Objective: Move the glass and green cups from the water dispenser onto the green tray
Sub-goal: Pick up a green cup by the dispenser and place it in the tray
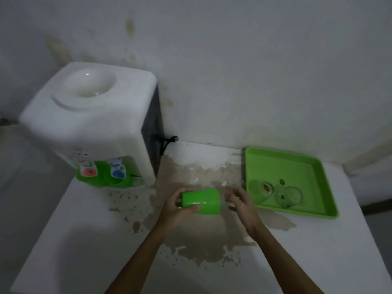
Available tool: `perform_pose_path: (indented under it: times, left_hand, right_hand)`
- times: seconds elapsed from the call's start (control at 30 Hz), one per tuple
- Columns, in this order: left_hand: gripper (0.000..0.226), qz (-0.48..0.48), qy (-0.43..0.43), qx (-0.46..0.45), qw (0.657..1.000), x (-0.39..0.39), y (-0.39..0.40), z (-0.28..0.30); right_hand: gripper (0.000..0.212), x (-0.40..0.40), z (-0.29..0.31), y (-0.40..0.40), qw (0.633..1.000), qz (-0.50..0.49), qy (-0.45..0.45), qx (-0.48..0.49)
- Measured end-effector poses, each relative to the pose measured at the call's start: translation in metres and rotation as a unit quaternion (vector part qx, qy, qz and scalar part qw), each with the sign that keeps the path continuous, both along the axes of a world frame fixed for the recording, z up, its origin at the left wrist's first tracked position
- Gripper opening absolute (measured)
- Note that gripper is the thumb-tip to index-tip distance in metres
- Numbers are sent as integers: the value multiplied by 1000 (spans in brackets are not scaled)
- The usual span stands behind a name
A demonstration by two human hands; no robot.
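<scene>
My left hand (177,205) grips a green cup (203,201), held on its side above the middle of the table. Just right of the cup, my right hand (238,200) hovers with fingers spread and nothing in it. The green tray (318,177) lies at the right of the table, and two clear glass cups (265,188) (291,196) rest in its near part. The white water dispenser (95,124) stands at the back left. Another green cup (115,179) sits under its blue tap on the green drip shelf; a clear glass (139,181) seems to stand beside it.
The white table top (84,240) is worn, with a large brown peeled patch (191,230) in the middle. A black cord (169,141) hangs behind the dispenser. A stained wall runs along the back, and the table edges drop off at left and right.
</scene>
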State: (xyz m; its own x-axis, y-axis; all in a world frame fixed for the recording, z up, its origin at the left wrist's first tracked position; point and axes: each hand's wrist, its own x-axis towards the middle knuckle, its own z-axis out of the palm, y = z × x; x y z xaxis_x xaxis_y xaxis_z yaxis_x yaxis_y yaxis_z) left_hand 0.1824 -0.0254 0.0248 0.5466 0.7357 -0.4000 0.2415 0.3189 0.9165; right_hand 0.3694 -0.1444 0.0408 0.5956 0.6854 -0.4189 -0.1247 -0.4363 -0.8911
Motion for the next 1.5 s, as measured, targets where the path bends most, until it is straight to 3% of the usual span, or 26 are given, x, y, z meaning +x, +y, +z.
perform_pose_path:
  times: [0.27, 0.4, 0.6, 0.8, 1.13, 1.3, 1.5]
  left_hand:
    - [49, -50, 7, 168, 985, 146, -18, 22]
    - [55, -81, 51, 282, 955, 215, -17, 26]
    - [58, -147, 136, 369, 908, 298, -15, 14]
    - [59, -249, 217, 372, 867, 345, -20, -17]
    - [63, -302, 225, 387, 841, 372, -37, -41]
    - [69, -313, 214, 374, 846, 371, -44, -43]
    - [75, -268, 185, 354, 877, 343, -38, -29]
  right_hand:
    - [19, 112, 14, -53, 987, -119, -104, 38]
    - [26, 162, 9, -67, 978, -147, -137, 49]
    - [19, 224, -5, -70, 972, -176, -139, 72]
    - [19, 257, -27, -63, 973, -189, -112, 74]
    - [21, 268, -44, -65, 970, -210, -108, 60]
    - [20, 265, -42, -69, 969, -206, -132, 46]
    - [17, 248, -33, -69, 968, -182, -167, 53]
